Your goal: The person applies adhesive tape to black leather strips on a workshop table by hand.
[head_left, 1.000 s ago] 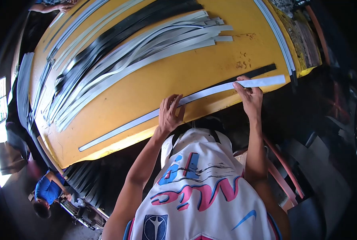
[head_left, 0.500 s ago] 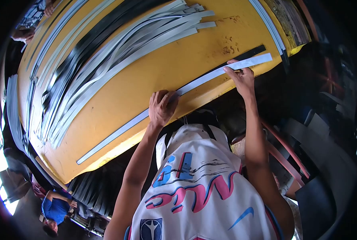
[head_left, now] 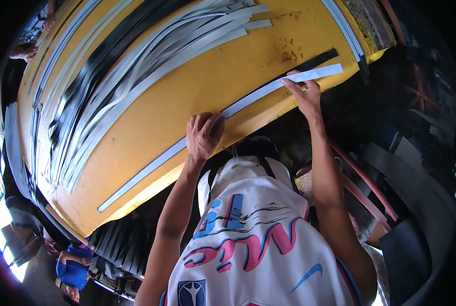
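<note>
A long white strip lies along the near edge of the yellow table, on top of a black strip whose far right end shows beside it. My left hand is closed over the white strip near its middle, pressing it to the table with curled fingers. Towards the right end, my right hand pinches the same strip between thumb and fingers. The white end beyond that pinch angles away from the black strip. What lies directly under my left fingers is hidden.
Loose white and grey strips and black strips are heaped across the yellow table. More strips lie at its right end. Another person's hand is at the far edge; a person in blue is at lower left.
The view has shifted slightly. Both my hands keep nearly the same places on the white strip. The person in blue at lower left has changed arm position.
</note>
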Demonstrator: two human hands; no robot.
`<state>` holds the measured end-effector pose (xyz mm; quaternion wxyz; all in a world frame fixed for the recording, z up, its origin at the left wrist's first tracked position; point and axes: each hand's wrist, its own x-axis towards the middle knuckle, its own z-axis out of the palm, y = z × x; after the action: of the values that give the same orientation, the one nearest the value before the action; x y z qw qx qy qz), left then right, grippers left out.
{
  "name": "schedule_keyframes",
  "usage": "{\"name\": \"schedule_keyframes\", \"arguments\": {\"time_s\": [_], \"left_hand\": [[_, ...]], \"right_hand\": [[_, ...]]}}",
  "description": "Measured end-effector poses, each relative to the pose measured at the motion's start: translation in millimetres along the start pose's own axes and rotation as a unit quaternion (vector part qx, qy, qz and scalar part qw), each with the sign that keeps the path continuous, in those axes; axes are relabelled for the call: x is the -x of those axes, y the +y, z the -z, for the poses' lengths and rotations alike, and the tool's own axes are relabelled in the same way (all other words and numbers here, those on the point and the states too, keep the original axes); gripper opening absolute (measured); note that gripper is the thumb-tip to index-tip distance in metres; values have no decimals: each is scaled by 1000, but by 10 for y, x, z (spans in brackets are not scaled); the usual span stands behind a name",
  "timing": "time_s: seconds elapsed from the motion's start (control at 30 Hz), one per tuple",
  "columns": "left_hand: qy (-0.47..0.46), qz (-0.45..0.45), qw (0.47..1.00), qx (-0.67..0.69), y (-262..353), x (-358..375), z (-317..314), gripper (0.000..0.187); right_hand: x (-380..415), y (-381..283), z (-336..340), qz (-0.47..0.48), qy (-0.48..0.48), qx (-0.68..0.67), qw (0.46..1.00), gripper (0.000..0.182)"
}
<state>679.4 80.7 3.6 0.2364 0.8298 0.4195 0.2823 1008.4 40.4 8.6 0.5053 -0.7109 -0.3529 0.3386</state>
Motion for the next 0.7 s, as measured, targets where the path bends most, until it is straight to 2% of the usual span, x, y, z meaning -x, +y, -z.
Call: {"name": "schedule_keyframes", "arguments": {"time_s": [0.27, 0.43, 0.53, 0.63, 0.7], "left_hand": [[-4, -8, 1000, -3, 4, -6, 4, 32], [-5, -11, 1000, 0, 1, -10, 3, 33], [0, -15, 1000, -1, 5, -18, 7, 33], [-1, -15, 1000, 1, 13, -17, 9, 33], [1, -15, 1000, -4, 11, -18, 5, 33]], "right_hand": [[29, -49, -29, -19, 10, -4, 1000, 27], [24, -56, -31, -13, 13, 78, 997, 27], [24, -68, -32, -17, 5, 82, 996, 27], [9, 7, -66, -2, 9, 17, 1000, 28], [4, 51, -69, 1, 13, 20, 1000, 28]]}}
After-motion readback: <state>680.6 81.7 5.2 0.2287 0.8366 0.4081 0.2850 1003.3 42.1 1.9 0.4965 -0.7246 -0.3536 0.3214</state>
